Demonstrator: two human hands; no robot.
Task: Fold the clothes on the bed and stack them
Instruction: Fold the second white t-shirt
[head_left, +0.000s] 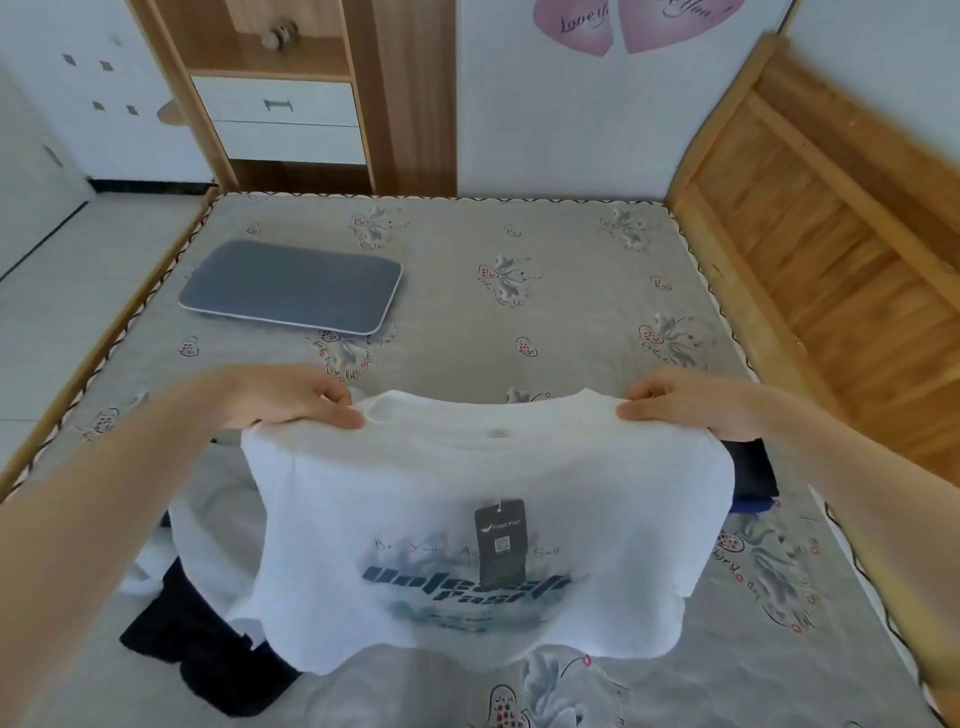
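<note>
White printed T-shirt (483, 525), black hangtag (500, 540)

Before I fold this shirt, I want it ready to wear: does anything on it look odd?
Yes. A dark hang tag still dangles on a string down the front of the white T-shirt, over its printed lettering. The left hand and right hand hold the shirt up by its shoulders. No stain or tear shows.
</note>
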